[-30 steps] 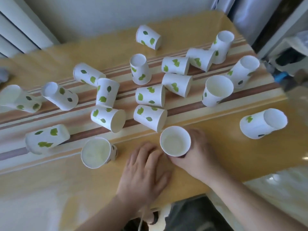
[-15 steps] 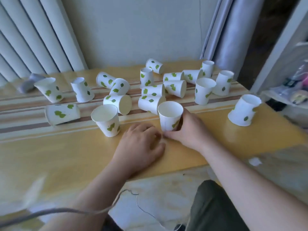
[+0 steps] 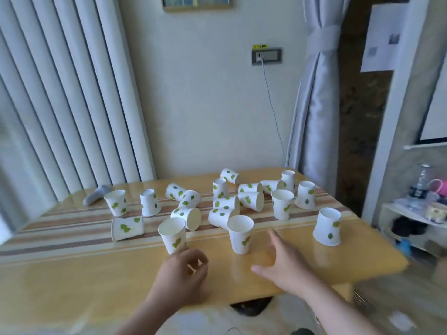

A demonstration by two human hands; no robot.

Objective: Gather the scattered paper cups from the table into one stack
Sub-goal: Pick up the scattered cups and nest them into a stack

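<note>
From the head camera, my left hand [image 3: 182,274] sits low in the middle of the frame over the bare yellow desk [image 3: 72,281], its fingers [image 3: 193,258] curled loosely inward and holding nothing. Just above it an upright paper cup [image 3: 172,235] stands mouth up; my knuckles are close to its base, though I cannot tell if they touch. My right hand [image 3: 281,264] lies to the right of centre with fingers spread and released, thumb pointing left, grasping nothing. A second upright cup [image 3: 240,234] stands just left of its fingertips, apart from them.

The scattered cups [image 3: 227,204] fill the middle band of the frame, on the striped part of the desk. Some stand upright, several stand mouth down, and many lie on their sides touching one another in a cluster at the centre. One inverted cup [image 3: 327,226] stands alone at the right, well apart from the cluster. A cup on its side [image 3: 127,228] lies at the left.

A grey object [image 3: 95,195] rests at the far left corner of the desk. White vertical blinds [image 3: 60,105] fill the upper left, a tied grey curtain [image 3: 314,105] hangs at the upper right, and a cluttered shelf [image 3: 416,213] shows at the right edge.
</note>
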